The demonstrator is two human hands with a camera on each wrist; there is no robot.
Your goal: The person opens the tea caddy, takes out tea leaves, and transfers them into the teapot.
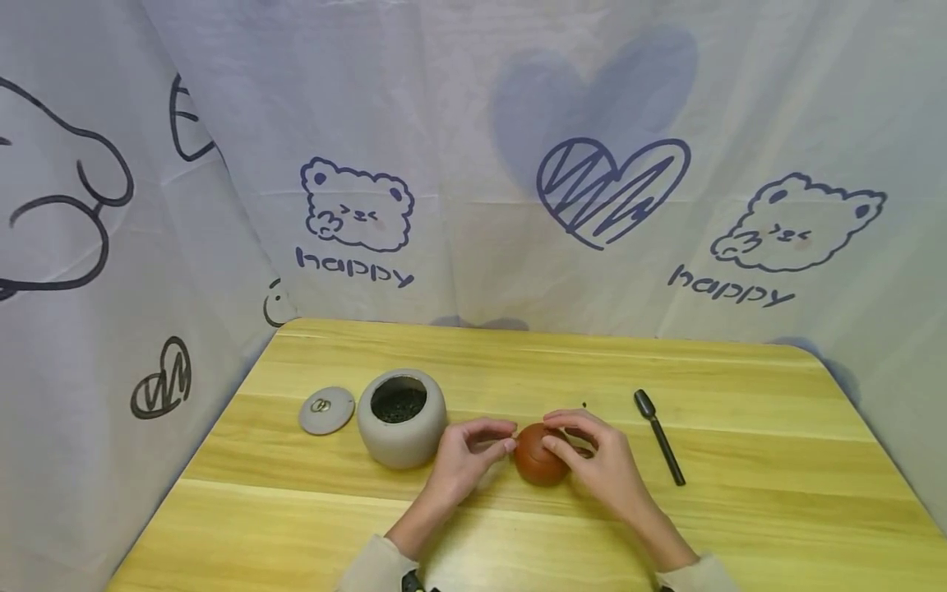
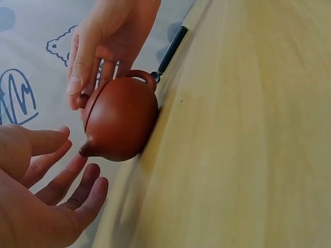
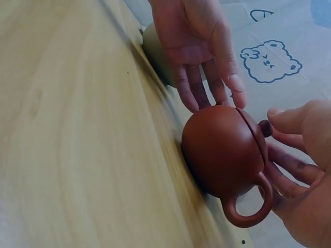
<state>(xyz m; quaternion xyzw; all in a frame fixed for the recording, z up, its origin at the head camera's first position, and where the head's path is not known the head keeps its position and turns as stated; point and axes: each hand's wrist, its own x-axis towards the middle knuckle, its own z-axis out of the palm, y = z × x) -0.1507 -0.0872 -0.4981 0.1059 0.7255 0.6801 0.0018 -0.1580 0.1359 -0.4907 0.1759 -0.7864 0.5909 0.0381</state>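
Note:
A small reddish-brown clay teapot (image 1: 540,460) stands on the table with its lid on. Its spout (image 2: 91,149) points toward my left hand (image 1: 460,456), whose fingers curve loosely beside it and hold nothing. My right hand (image 1: 602,464) reaches over the pot from the handle side, thumb and forefinger at the lid's knob (image 3: 265,128), pinching it. The looped handle (image 3: 251,206) sits below that hand's palm. To the left of my left hand is a round grey jar (image 1: 403,444), uncovered, with dark loose contents that look like tea leaves (image 1: 399,404).
A grey disc lid (image 1: 325,415) with a ring on top lies left of the jar. On the right rests a black scoop (image 1: 661,437) with a long handle. The wooden table (image 1: 518,543) backs onto a white printed curtain (image 1: 459,164), with another curtain along the left.

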